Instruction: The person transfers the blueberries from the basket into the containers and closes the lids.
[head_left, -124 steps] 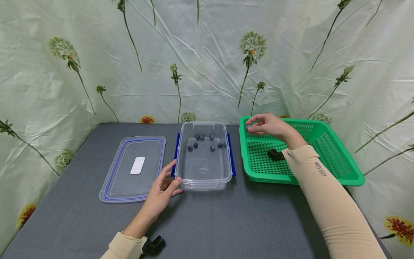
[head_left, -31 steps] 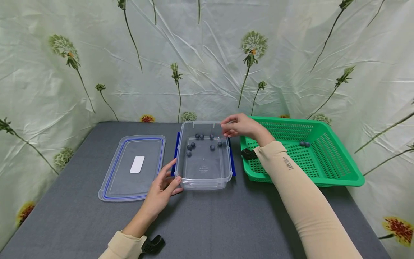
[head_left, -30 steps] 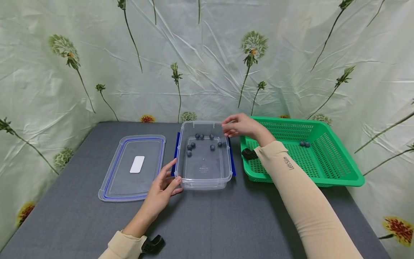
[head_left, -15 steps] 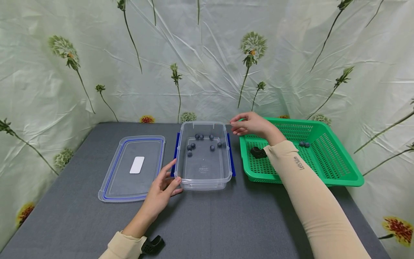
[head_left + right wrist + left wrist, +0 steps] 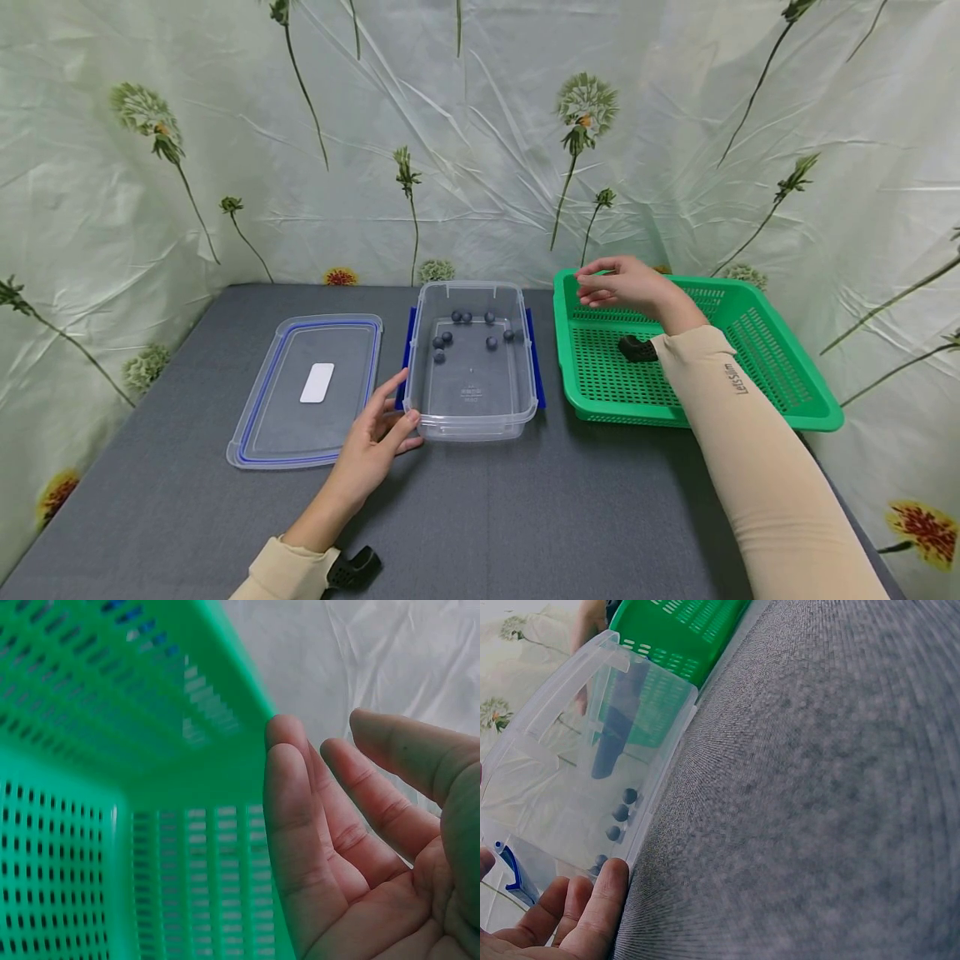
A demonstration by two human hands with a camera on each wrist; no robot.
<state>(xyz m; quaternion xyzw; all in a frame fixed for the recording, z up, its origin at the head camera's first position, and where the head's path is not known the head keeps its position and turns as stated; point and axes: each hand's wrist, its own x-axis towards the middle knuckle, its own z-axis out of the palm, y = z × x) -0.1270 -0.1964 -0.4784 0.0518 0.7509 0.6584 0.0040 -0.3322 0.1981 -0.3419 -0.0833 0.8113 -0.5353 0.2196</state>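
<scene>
A clear plastic box (image 5: 471, 425) with blue side latches stands mid-table with its top uncovered. Several blueberries (image 5: 491, 342) lie scattered on its floor, mostly towards the back. My left hand (image 5: 375, 442) holds the box's near left corner, its thumb at the rim; the left wrist view has its fingers (image 5: 604, 907) against the lower wall. To the right sits a green slotted basket (image 5: 564, 367). Over its far left part hovers my right hand (image 5: 630, 287), with slightly bent fingers (image 5: 289, 810) and nothing between them. My right arm hides much of the basket's inside.
Left of the box, a clear lid (image 5: 255, 417) with a blue seal and a white label lies flat on the grey tablecloth (image 5: 487, 517). A flower-printed curtain (image 5: 487, 167) hangs behind the table.
Earlier, my right hand carried a blueberry from the basket towards the box, where one more blueberry now lies near the left side. Emptied, it has moved back right over the basket.
</scene>
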